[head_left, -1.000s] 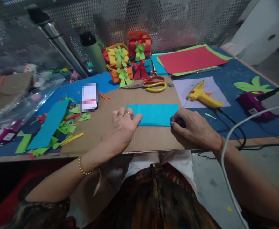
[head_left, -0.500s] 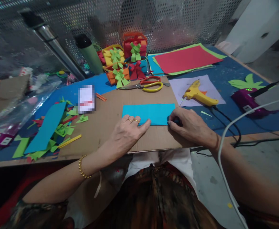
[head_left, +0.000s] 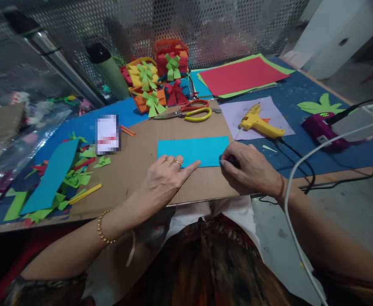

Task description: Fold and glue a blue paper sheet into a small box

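Observation:
A folded strip of bright blue paper (head_left: 194,146) lies crosswise on a brown cardboard sheet (head_left: 129,170). My left hand (head_left: 165,176) rests on its lower left part, two rings on the fingers, the thumb stretched away along the lower edge. At the paper's right end, my right hand (head_left: 248,165) has its thumb and curled fingers closed on the edge. A dark patch shows inside that curl; whether it is shadow or an object I cannot tell. Beyond the paper lie scissors (head_left: 197,114) with red and yellow handles. Right of them, a yellow glue gun (head_left: 261,121) rests on pale purple paper (head_left: 227,111).
Small paper baskets with bows (head_left: 146,76) stand at the back, beside stacked coloured sheets (head_left: 243,76). Green paper scraps (head_left: 74,178) lie at left under a blue strip (head_left: 54,174). A white cable (head_left: 290,199) crosses over my right forearm. A green bottle (head_left: 109,72) stands behind.
The view has shifted slightly, so the table things appear a little further left. Both hands keep their places on the blue paper, and the left thumb looks straighter.

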### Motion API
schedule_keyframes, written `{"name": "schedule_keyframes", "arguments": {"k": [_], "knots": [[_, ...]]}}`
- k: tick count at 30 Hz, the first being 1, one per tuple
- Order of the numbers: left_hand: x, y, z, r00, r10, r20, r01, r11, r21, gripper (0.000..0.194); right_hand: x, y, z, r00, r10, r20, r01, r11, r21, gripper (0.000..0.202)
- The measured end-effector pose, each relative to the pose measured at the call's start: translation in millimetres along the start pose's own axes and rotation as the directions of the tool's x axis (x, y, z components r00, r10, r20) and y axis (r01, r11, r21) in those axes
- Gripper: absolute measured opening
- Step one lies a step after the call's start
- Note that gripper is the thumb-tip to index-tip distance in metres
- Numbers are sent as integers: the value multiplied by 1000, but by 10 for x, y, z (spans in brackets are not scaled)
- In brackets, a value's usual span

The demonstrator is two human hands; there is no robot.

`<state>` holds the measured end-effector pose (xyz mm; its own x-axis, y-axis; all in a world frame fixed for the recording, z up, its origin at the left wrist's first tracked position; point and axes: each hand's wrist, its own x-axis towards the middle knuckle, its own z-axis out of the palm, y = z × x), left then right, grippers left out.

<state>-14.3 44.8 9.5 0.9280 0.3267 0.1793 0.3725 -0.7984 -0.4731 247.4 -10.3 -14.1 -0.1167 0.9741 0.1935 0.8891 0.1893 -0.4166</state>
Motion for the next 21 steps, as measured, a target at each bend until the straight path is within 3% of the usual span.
{"name": "schedule_keyframes", "arguments": {"k": [9, 14, 18, 21], "knots": [[50, -31, -63, 990, 41, 137, -32, 997, -64, 55, -148, 27, -1, 995, 4, -99, -18, 990, -137, 14], [95, -29, -80, 979, 24, 204, 1, 992, -123, 61, -201, 47, 54, 977, 29, -210, -41, 998, -52, 15], [127, -36, -101, 971, 35, 236, -3, 991, -133, 64, -217, 30, 77, 969, -62, -237, 56, 998, -31, 24], [143, -35, -113, 966, 35, 256, 1, 990, -141, 65, -256, 21, 62, 959, -158, -237, 116, 977, -180, 30]]}}
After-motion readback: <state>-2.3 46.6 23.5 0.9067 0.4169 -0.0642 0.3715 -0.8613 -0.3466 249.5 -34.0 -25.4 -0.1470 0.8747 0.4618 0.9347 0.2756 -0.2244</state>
